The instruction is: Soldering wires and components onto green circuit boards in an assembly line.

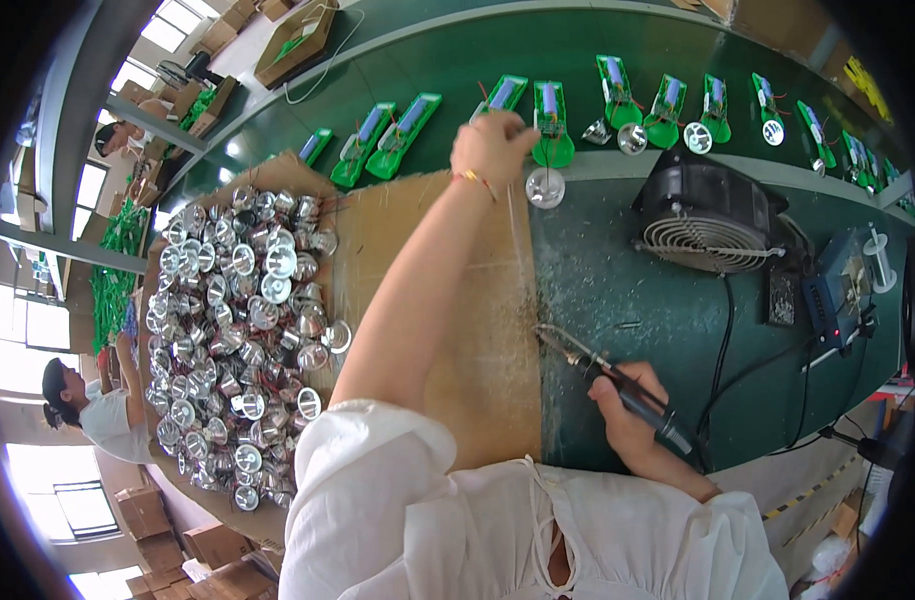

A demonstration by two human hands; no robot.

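My left hand (pixel 491 146) reaches to the far row of green plastic housings, fingers bent and closed between two of them; what they pinch, if anything, is hidden. Under it lies one green housing (pixel 507 92) with a blue cylindrical cell; just right is another housing (pixel 552 150), wired to a silver reflector lamp cup (pixel 545 188). In my right hand (pixel 629 420), low and right of the middle, is a soldering iron (pixel 649 408) with a dark handle, its tip pointing left over the edge of the brown board (pixel 477 370).
A heap of silver lamp cups (pixel 237 330) covers the cardboard on the left. On the right stand a black fan (pixel 712 215), a blue soldering station (pixel 839 285) and a solder spool (pixel 879 262). More green housings (pixel 667 110) line the far side. A co-worker (pixel 97 410) works at far left.
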